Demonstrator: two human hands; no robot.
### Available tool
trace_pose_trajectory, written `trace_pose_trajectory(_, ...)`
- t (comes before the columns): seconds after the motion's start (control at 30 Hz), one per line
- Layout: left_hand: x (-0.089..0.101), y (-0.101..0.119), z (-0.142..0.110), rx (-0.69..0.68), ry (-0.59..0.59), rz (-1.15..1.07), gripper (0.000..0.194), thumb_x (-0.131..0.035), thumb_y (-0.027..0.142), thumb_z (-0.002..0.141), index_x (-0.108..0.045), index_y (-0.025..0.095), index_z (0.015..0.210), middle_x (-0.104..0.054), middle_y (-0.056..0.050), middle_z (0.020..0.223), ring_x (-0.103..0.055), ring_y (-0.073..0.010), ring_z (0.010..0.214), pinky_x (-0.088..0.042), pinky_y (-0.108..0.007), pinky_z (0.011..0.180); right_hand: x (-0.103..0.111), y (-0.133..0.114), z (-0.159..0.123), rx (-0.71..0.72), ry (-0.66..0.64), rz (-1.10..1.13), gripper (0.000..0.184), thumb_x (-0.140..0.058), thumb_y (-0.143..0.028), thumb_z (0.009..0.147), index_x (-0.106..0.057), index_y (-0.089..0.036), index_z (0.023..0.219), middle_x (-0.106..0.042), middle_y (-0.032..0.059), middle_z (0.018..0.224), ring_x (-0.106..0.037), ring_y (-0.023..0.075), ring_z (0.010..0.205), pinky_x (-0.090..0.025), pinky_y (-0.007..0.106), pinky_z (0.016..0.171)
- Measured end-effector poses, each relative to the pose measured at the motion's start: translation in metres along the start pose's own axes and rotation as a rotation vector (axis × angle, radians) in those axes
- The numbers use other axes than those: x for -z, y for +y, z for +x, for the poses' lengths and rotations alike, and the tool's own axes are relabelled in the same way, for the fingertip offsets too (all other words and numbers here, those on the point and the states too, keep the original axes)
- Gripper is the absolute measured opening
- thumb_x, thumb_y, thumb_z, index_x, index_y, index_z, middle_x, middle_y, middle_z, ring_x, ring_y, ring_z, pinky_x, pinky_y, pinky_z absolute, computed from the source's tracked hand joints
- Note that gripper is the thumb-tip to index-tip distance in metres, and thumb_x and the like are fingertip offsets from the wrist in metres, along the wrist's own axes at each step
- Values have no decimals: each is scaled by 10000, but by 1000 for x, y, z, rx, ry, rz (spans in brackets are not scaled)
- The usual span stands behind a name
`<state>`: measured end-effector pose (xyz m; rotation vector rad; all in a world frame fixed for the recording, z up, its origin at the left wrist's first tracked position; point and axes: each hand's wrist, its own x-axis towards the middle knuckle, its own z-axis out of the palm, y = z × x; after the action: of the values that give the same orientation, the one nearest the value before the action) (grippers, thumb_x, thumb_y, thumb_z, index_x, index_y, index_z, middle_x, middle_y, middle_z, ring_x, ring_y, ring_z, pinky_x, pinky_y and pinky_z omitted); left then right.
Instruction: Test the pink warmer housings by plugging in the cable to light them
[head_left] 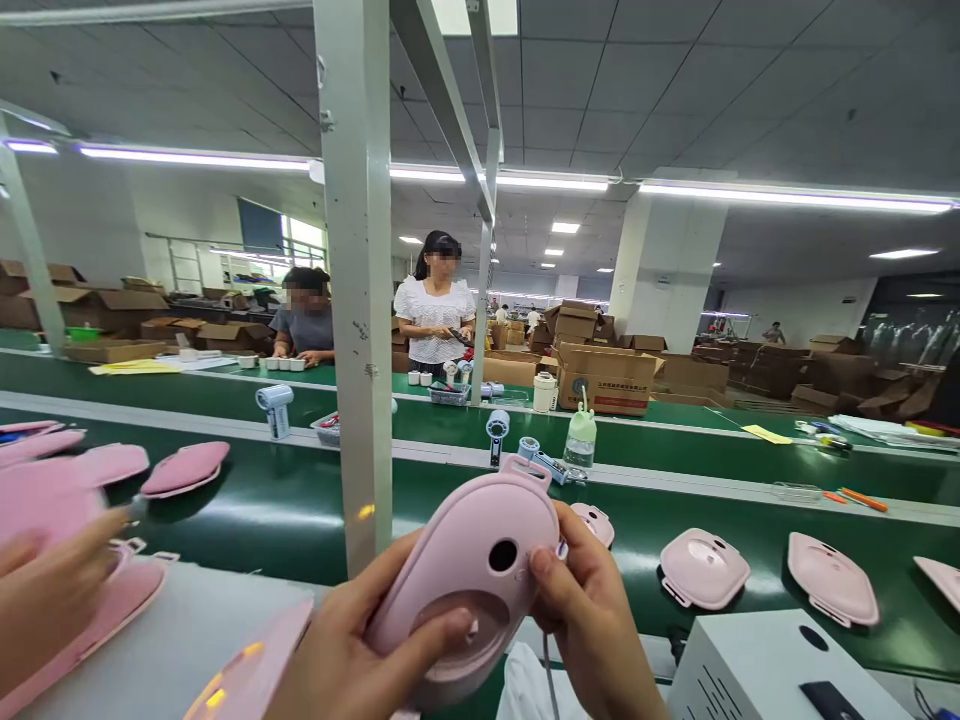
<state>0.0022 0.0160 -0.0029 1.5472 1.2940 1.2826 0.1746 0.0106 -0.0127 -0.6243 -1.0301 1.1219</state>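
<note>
A pink plastic device (480, 530) with rounded ends, a dark round window, a shallow oval recess and a loop at its top is held up tilted before me. My left hand (375, 620) grips its lower left side, thumb lying across the recess. On the right edge, my right hand (589, 610) is closed, its thumb on the face beside the dark window. A bit of something whitish shows by its fingers, too small to name. A thin grey cable (551, 675) hangs below this hand; its upper end is hidden.
At left, a co-worker's blurred hand (60, 590) is among pink housings (184, 470). More pink housings (705, 570) lie on the green conveyor belt (277, 520). A white box (780, 665) stands front right. A metal post (364, 300) rises left of centre. Two people face me across the line.
</note>
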Motion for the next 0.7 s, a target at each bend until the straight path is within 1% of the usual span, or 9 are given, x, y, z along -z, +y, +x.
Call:
trace_pose_trajectory(0.03,-5,2,2,31,-38,-19,538,-750,489,609,-697,244,1085,-752,35,1012,-691,-195,844,-530,-173,801,2,1,1,-8,28,10,377,-790,-447,714,-719,-234,1016,-574,-18,698,-427,97,534,-486,234,594)
trace_pose_trajectory(0.1,-13,4,4,49,-65,-17,570,-718,498,648,-660,224,1145,-736,19,1071,-686,-205,893,-513,-193,852,5,3,4,-12,64,22,376,-791,-434,713,-711,-235,1022,-630,-2,775,-527,127,630,-521,268,707)
trace_pose_trajectory(0.2,-18,1,6,-2,-67,63,545,-665,537,689,-653,226,1136,-739,15,1009,-677,-215,900,-509,-211,850,6,5,8,0,85,-7,385,-783,-436,720,-711,-225,1033,-674,20,851,-598,163,741,-529,271,746)
trace_pose_trajectory(0.3,-16,-5,11,-64,-130,124,533,-643,558,720,-645,227,1138,-738,12,1007,-674,-197,863,-519,-194,802,6,4,9,20,104,-50,398,-777,-444,720,-712,-207,1033,-689,36,886,-621,182,773,-538,268,722)
trace_pose_trajectory(0.37,-14,-7,14,-52,-176,88,548,-650,558,734,-625,225,1168,-726,7,1077,-672,-185,905,-525,-164,768,7,2,9,21,121,-69,401,-777,-444,718,-708,-207,1033,-694,38,893,-626,183,767,-535,253,684)
trace_pose_trajectory(0.43,-13,-9,16,-28,-190,26,552,-650,558,748,-614,221,1184,-713,1,1119,-664,-180,961,-526,-142,760,8,0,8,18,131,-80,397,-774,-446,719,-705,-211,1031,-697,33,871,-626,179,742,-522,237,645)
trace_pose_trajectory(0.5,-12,-10,18,-42,-206,16,562,-643,575,753,-620,208,1178,-714,-15,1115,-668,-184,954,-531,-146,764,9,-2,8,9,136,-90,400,-771,-453,717,-703,-211,1029,-696,32,852,-623,179,719,-508,234,615)
trace_pose_trajectory(0.57,-12,-11,19,-67,-255,63,589,-625,605,760,-618,203,1190,-716,-29,1108,-677,-188,910,-535,-158,742,8,-4,8,-16,150,-111,421,-769,-474,712,-700,-212,1034,-694,39,857,-620,190,720,-496,236,581)
trace_pose_trajectory(0.7,-12,-13,20,-64,-309,103,632,-591,634,776,-590,208,1242,-716,-30,1102,-680,-189,878,-529,-168,729,6,-6,7,-47,188,-148,431,-772,-504,694,-697,-225,1012,-692,46,846,-613,206,721,-461,227,510)
